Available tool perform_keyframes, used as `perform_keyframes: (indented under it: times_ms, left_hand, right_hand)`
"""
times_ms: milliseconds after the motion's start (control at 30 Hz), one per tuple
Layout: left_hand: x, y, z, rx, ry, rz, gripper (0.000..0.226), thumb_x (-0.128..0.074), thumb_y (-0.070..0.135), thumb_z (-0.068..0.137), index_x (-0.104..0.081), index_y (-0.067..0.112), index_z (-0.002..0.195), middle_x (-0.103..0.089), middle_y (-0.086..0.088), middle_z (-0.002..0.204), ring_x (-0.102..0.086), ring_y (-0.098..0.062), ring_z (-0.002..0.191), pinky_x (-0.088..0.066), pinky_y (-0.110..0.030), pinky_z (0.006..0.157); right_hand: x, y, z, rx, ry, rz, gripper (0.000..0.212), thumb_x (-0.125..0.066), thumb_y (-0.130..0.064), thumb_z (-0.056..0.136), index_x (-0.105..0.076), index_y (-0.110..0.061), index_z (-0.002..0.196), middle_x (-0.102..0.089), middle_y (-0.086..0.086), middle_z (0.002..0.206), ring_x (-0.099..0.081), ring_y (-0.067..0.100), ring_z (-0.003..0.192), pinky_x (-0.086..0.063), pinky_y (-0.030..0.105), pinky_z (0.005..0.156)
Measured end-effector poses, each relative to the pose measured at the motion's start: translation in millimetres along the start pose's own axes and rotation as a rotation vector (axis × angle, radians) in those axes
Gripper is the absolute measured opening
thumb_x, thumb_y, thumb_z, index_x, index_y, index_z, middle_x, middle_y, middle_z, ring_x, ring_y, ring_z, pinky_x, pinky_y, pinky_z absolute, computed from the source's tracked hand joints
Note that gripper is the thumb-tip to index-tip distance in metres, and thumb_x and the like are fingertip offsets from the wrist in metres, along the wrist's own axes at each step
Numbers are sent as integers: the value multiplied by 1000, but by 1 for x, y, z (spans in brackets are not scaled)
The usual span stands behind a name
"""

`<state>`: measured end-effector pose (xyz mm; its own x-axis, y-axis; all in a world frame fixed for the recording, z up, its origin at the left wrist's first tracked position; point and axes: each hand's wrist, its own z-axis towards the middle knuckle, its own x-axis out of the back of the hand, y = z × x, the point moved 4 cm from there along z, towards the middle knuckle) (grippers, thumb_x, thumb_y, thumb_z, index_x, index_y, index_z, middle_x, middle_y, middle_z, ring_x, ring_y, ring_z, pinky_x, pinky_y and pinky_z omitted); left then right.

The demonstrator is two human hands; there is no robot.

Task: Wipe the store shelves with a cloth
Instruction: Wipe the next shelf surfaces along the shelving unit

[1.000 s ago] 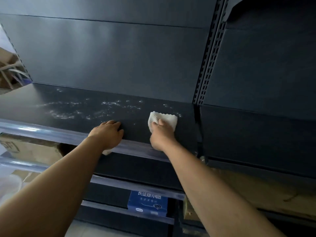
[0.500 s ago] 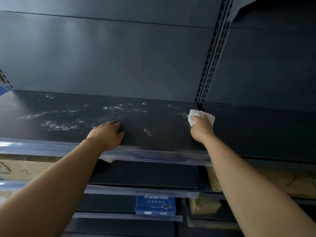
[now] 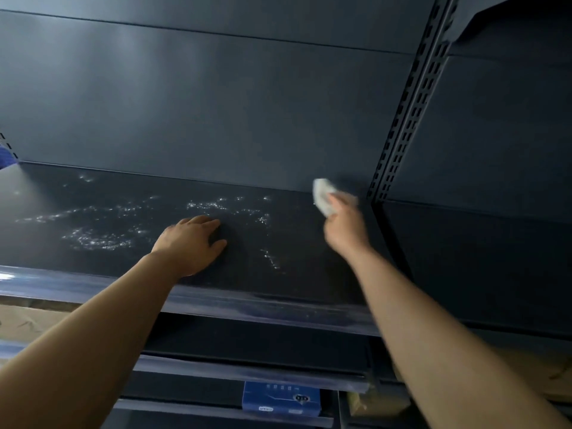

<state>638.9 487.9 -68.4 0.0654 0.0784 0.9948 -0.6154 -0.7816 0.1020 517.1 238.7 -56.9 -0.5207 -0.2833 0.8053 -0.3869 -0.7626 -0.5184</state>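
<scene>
Since the frame half a second before, the right hand (image 3: pixel 343 230) had drawn the cloth (image 3: pixel 322 196) away from the foot of the slotted upright (image 3: pixel 411 103) and back to the rear of the shelf (image 3: pixel 93 193), while the left hand (image 3: pixel 192 243) had stayed planted where it was. That shelf was dark and matt, with pale glinting streaks (image 3: pixel 99 239) scattered over its left and middle parts, and a dark back panel (image 3: pixel 216 103) rose behind it. A clear strip (image 3: pixel 216 301) ran along its front edge. At 6 o'clock from the hands, lower shelves carried a blue box (image 3: pixel 280 397), with brown cardboard (image 3: pixel 28 320) at about 8 o'clock.

The white cloth sat bunched at 12 o'clock from the right knuckles, where shelf met panel, with the upright at its 3 o'clock. The right fingers were curled over it, holding it, though motion blur hid their exact placing. At 9 o'clock from that hand, the left fingers (image 3: pixel 204 224) lay fairly straight and flat on the shelf, holding nothing
</scene>
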Motion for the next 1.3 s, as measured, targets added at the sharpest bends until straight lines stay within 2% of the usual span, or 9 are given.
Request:
perform_keyframes:
  times_ms: [200,333,500,667,800,900,967,1100,1300]
  left_hand:
    - [0,-5,14,34,13,7,54,-40,54,91,-43,30,140,-40,7,148,-40,-21,133,-34,-36,108]
    - [0,-9,17,38,30,6,52,-42,55,91,-44,34,138,-41,9,146,-41,-20,132,-35,-35,107]
    - [-3,-12,17,25,13,-2,53,-39,54,92,-38,34,142,-35,9,151,-35,-19,138,-29,-38,111]
    - [4,-19,10,-25,50,-26,54,-39,52,93,-38,29,142,-34,8,152,-31,-15,140,-19,-38,115]
    - [11,-31,2,-84,62,-21,55,-37,53,93,-35,31,144,-28,9,155,-26,-15,142,-17,-40,115]
    - [8,-40,-2,-118,-5,-2,61,-38,57,91,-29,33,147,-27,10,155,-27,-17,142,-20,-41,115]
    - [6,-46,-5,-127,-52,6,64,-39,59,90,-28,33,147,-28,10,155,-27,-20,142,-22,-42,115]
    - [5,-54,-10,-154,-95,-20,63,-38,57,91,-28,30,147,-26,9,155,-28,-23,141,-25,-43,113]
    - [8,-64,-20,-206,-81,-113,60,-41,49,92,-30,25,146,-30,4,154,-33,-23,138,-34,-41,109]
  right_hand:
    - [-7,58,49,-229,-147,-404,37,-38,-10,81,-59,-16,110,-55,11,127,-51,30,117,-41,36,91]
    - [-51,8,66,-147,-264,-378,42,-39,-22,92,-47,-20,133,-43,8,141,-40,30,130,-34,43,108]
    - [-96,-80,61,148,-369,-175,41,-41,-12,93,-48,-11,134,-45,6,142,-39,21,132,-30,23,105]
    - [-76,-96,48,124,-290,339,18,-51,-11,88,-68,-16,89,-60,-1,90,-54,18,81,-41,27,66]
    - [-26,-20,49,-119,-137,25,50,-49,-9,86,-51,-19,135,-54,8,136,-52,27,123,-43,34,100]
    - [-12,21,22,-267,-135,-432,51,-38,3,69,-61,-17,109,-56,11,126,-54,31,106,-49,34,75]
    - [-23,14,5,-288,-159,-494,44,-42,0,77,-57,-15,116,-51,9,130,-49,30,116,-46,35,81]
    - [-69,-48,-16,-241,-263,-396,56,-41,-8,87,-38,-25,141,-27,2,154,-22,24,142,-31,41,111]
    - [-94,-147,-44,-67,-208,141,44,-42,5,83,-59,-12,120,-49,7,131,-47,24,121,-41,27,91]
